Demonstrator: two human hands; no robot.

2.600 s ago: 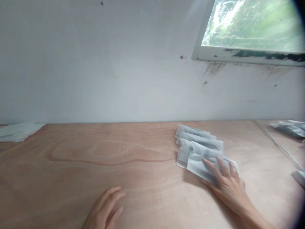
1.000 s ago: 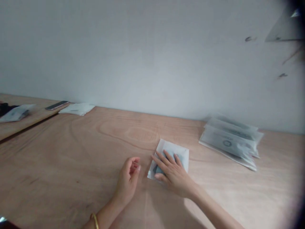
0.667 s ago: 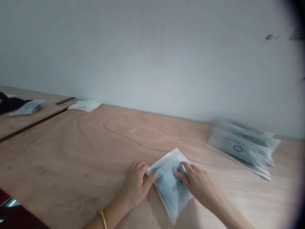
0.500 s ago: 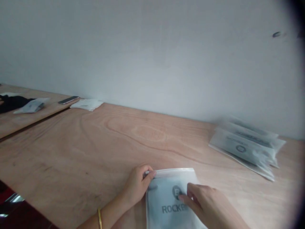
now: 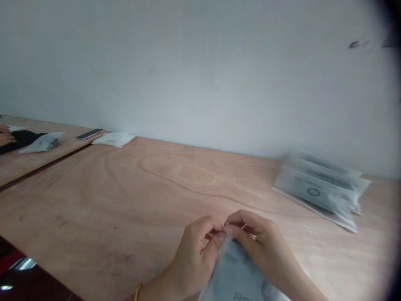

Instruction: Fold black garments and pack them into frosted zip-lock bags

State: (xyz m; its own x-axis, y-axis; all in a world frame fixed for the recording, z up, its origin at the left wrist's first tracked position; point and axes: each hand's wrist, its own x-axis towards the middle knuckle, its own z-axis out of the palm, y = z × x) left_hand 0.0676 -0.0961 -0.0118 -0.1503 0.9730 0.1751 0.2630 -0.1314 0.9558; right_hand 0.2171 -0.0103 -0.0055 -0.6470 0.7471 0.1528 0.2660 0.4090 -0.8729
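A frosted plastic bag (image 5: pixel 239 271) with a round dark logo and dark lettering is at the bottom centre, its lower part cut off by the frame. My left hand (image 5: pixel 199 251), a gold bangle at its wrist, pinches the bag's top corner. Right beside it, my right hand (image 5: pixel 261 240) pinches the same top edge, fingertips touching those of the left. The fingers hide the corner itself. Dark contents show faintly through the plastic.
Several similar filled bags (image 5: pixel 316 190) lie piled at the right by the wall. Flat white bags (image 5: pixel 114 139) and a phone (image 5: pixel 90 133) are at the back left. Farther left, a person's hands (image 5: pixel 5 136) are near black cloth and another bag (image 5: pixel 43 142).
My right hand has moved up and left from the bag's printed front to the top edge beside my left hand. The left hand has shifted right, and the bag is now tilted.
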